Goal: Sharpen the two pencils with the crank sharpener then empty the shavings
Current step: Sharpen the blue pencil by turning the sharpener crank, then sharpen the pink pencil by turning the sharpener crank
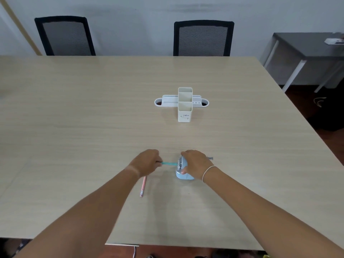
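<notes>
A light blue crank sharpener [183, 175] stands on the table [74, 108] near the front edge. My right hand [195, 162] rests on top of it and grips its body; the grey crank handle [210, 158] sticks out behind the hand to the right. A teal pencil [169, 163] lies level, its tip end at the sharpener's left face. My left hand [147, 162] is closed around the pencil's other end. A pink pencil [143, 186] with an eraser lies on the table under my left wrist, pointing toward me.
A white desk organiser [184, 104] with upright compartments and a low tray stands in the middle of the table. Two black mesh chairs [202, 39] sit at the far edge. A dark side table [307, 45] stands at the right.
</notes>
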The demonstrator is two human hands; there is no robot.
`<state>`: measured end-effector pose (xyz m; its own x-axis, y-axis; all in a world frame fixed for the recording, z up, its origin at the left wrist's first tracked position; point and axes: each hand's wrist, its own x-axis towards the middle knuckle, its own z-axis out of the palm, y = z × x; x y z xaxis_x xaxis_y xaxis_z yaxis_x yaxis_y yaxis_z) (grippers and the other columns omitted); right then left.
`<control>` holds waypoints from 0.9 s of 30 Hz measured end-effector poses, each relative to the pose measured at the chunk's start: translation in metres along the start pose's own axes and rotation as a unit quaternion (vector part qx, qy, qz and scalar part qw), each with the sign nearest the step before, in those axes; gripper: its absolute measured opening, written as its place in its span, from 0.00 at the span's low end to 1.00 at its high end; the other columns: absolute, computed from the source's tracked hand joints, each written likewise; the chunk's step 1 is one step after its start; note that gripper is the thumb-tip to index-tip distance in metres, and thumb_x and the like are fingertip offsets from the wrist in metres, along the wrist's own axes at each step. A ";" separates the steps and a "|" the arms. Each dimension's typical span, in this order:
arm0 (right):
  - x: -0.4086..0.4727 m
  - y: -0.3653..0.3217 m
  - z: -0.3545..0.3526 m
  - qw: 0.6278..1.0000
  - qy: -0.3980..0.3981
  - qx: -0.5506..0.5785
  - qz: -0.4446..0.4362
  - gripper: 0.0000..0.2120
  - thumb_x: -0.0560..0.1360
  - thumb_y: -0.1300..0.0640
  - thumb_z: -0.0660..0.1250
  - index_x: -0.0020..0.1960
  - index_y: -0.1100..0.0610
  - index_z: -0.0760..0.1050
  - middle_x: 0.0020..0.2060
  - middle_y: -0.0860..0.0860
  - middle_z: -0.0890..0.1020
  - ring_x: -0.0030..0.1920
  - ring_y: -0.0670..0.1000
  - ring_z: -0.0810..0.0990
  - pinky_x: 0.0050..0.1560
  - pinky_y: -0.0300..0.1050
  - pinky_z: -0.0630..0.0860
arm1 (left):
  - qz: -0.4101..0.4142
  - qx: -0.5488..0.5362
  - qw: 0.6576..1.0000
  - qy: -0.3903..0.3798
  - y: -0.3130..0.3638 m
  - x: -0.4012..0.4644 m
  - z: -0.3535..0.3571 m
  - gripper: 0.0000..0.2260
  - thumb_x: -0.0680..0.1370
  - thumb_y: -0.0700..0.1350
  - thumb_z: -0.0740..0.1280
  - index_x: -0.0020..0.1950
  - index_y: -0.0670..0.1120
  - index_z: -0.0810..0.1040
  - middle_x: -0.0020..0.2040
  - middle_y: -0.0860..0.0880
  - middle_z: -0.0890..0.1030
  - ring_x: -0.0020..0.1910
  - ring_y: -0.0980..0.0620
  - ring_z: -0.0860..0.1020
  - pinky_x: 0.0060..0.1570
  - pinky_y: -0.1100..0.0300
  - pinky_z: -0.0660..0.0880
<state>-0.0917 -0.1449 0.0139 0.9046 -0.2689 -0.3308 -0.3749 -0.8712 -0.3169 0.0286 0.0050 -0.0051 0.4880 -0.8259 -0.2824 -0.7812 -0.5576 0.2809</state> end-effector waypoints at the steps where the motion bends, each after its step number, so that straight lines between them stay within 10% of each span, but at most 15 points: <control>1: 0.000 0.000 -0.001 1.000 -0.003 -0.002 0.000 0.20 0.70 0.57 0.70 0.58 0.62 0.70 0.58 0.57 0.76 0.60 0.57 0.73 0.56 0.47 0.70 | -0.017 0.008 1.000 0.003 -0.012 -0.004 -0.005 0.11 0.79 0.45 0.62 0.53 0.43 0.82 0.45 0.43 0.73 0.51 0.45 0.75 0.50 0.55 0.68; 12: 0.002 0.000 0.000 1.000 -0.004 -0.018 -0.001 0.18 0.69 0.57 0.70 0.55 0.62 0.71 0.56 0.57 0.77 0.58 0.57 0.74 0.53 0.47 0.70 | -0.134 -0.131 0.979 0.078 -0.014 -0.018 -0.009 0.11 0.77 0.44 0.66 0.56 0.43 0.83 0.50 0.40 0.80 0.50 0.45 0.77 0.48 0.58 0.69; 18: 0.000 -0.002 0.000 1.000 -0.001 -0.027 -0.013 0.15 0.69 0.57 0.70 0.53 0.61 0.71 0.55 0.58 0.77 0.56 0.58 0.75 0.52 0.47 0.70 | -0.188 -0.239 0.949 0.082 0.003 -0.015 0.019 0.06 0.74 0.42 0.68 0.42 0.41 0.82 0.32 0.49 0.72 0.35 0.50 0.71 0.29 0.67 0.65; 27: 0.000 -0.002 0.000 1.000 -0.004 -0.016 0.002 0.18 0.69 0.57 0.70 0.55 0.63 0.71 0.55 0.58 0.77 0.56 0.57 0.75 0.50 0.47 0.70 | -0.292 -0.286 0.908 0.095 0.025 -0.014 0.051 0.03 0.74 0.40 0.68 0.41 0.44 0.77 0.42 0.46 0.77 0.39 0.49 0.75 0.40 0.61 0.72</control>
<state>-0.0906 -0.1430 0.0145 0.9011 -0.2696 -0.3395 -0.3721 -0.8828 -0.2866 -0.0174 0.0070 -0.0410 0.8548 -0.3448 -0.3879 -0.0649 -0.8125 0.5793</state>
